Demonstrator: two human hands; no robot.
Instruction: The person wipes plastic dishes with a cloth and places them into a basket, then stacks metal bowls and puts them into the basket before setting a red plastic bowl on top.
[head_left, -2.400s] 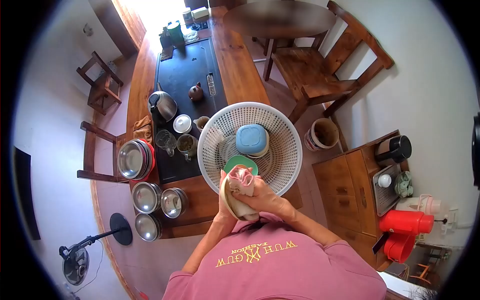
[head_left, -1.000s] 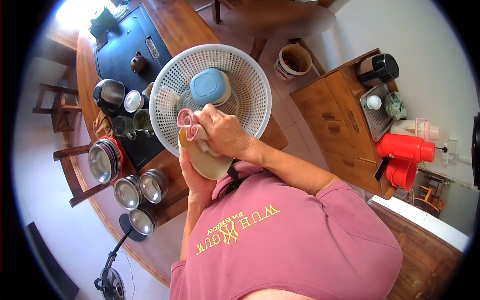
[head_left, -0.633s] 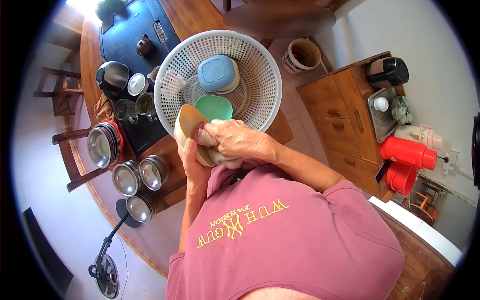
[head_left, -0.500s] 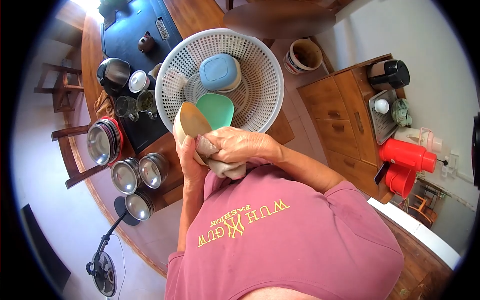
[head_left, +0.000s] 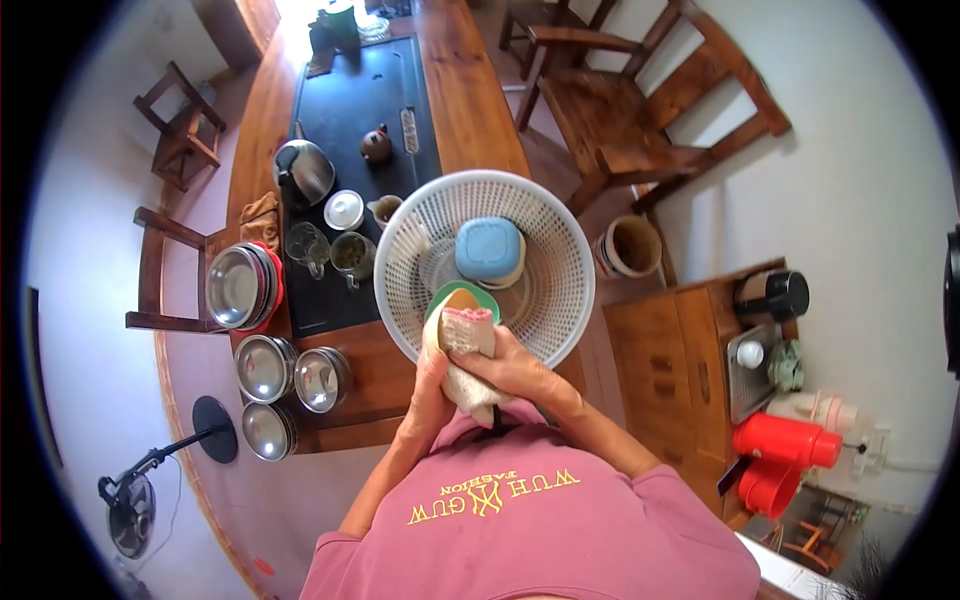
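My left hand (head_left: 431, 372) grips a cream bowl (head_left: 436, 328), tilted on its side in front of my chest. A pale cloth with a pinkish edge (head_left: 467, 335) is bunched in my right hand (head_left: 512, 370) and pressed against the bowl, covering much of it. Just beyond my hands stands a large white perforated basket (head_left: 573, 245). Inside it are a blue square bowl (head_left: 488, 247), upside down over a cream one, and a green bowl (head_left: 484, 297), partly hidden behind the cloth and the cream bowl.
Several stacks of steel bowls (head_left: 265, 368) stand on the table's left corner, with a red-rimmed stack (head_left: 236, 287) behind. A black tea tray (head_left: 350, 100) carries a kettle (head_left: 305, 172) and glass cups (head_left: 352, 255). A wooden cabinet (head_left: 660, 345) and a bucket (head_left: 632, 247) are at right.
The view has swung, so the table and chairs show more. The cloth now stands up over the bowl's near side, and the bowl is turned more edge-on. Both hands keep their hold.
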